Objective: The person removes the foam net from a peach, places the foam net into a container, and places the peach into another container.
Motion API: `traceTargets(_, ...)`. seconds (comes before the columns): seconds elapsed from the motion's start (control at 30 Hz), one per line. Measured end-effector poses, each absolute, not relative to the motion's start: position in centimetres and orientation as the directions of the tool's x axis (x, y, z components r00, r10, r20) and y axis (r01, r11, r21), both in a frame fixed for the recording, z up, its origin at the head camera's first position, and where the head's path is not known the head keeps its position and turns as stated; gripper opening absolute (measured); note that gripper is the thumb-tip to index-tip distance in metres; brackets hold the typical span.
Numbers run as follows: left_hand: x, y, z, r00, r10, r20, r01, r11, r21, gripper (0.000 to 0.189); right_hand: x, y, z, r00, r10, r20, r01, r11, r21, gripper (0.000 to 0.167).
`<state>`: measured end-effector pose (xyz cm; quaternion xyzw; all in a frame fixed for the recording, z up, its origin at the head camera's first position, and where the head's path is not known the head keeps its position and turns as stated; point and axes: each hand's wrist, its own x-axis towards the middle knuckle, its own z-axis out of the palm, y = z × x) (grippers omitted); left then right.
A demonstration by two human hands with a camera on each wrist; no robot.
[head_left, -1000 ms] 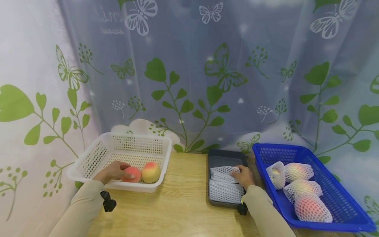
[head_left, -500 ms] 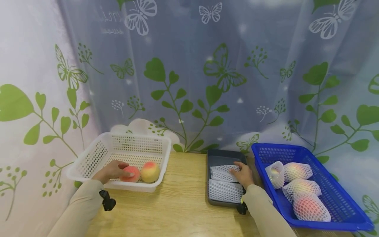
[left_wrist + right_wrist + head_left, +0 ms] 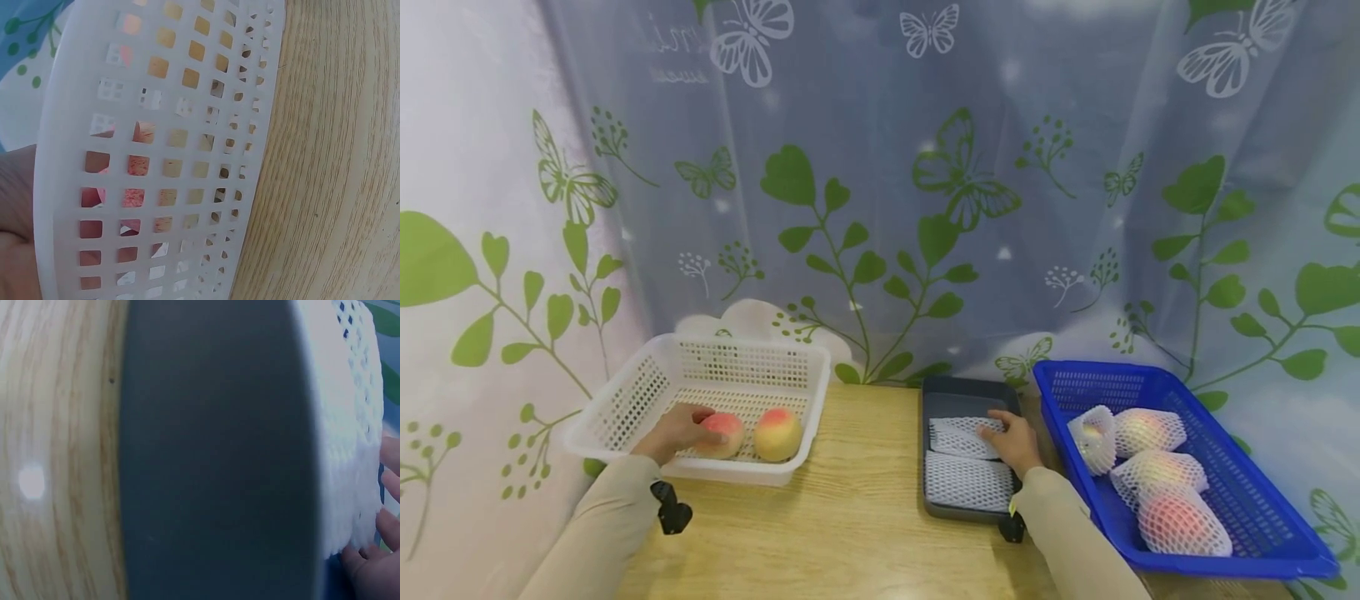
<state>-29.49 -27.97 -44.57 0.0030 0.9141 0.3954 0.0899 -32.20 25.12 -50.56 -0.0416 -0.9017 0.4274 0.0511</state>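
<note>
In the head view my left hand (image 3: pixel 679 432) reaches into the white basket (image 3: pixel 808 400) and holds a red-and-yellow peach (image 3: pixel 724 435) between thumb and fingers. Beside it sits a second, yellow peach (image 3: pixel 777 434) with a red top. From the left wrist, the basket's perforated wall (image 3: pixel 156 187) hides most of the grip. My right hand (image 3: pixel 1019 443) is over the dark tray (image 3: pixel 966 396), fingers apart, at the end of a white foam net sleeve (image 3: pixel 961 438). Another foam sleeve (image 3: pixel 967 481) lies nearer in the tray. The right wrist view shows fingertips (image 3: pixel 389 528) by the foam's edge.
On the right stands a blue basket (image 3: pixel 1262 508) with several peaches in foam sleeves (image 3: pixel 1183 521). The wooden table (image 3: pixel 850 500) spans the space between white basket and tray. A printed curtain (image 3: pixel 865 208) hangs behind.
The peach under my left hand has turned, from its red side to more yellow showing. My right fingers have lifted and spread a little from the foam sleeve.
</note>
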Motion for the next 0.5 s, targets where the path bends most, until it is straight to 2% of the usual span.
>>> traceTargets(0.13, -29.7, -28.1, -44.7, -0.987, 0.051, -0.153, -0.071, 0.713, 0.698, 0.066, -32.1, 24.9, -50.9, -0.997, 0.074, 0.039, 0.020, 0.664, -0.748, 0.050)
traceTargets(0.33, -29.9, -28.0, -44.9, -0.989, 0.027, -0.146, -0.080, 0.726, 0.682, 0.063, -32.3, 24.0, -51.3, -0.988, -0.117, 0.105, -0.156, 0.778, -0.608, 0.043)
traceTargets(0.5, -30.0, -27.9, -45.1, -0.990, 0.028, -0.138, -0.076, 0.722, 0.688, 0.064, -32.2, 23.3, -51.4, -0.978, -0.207, 0.018, -0.176, 0.780, -0.601, 0.051)
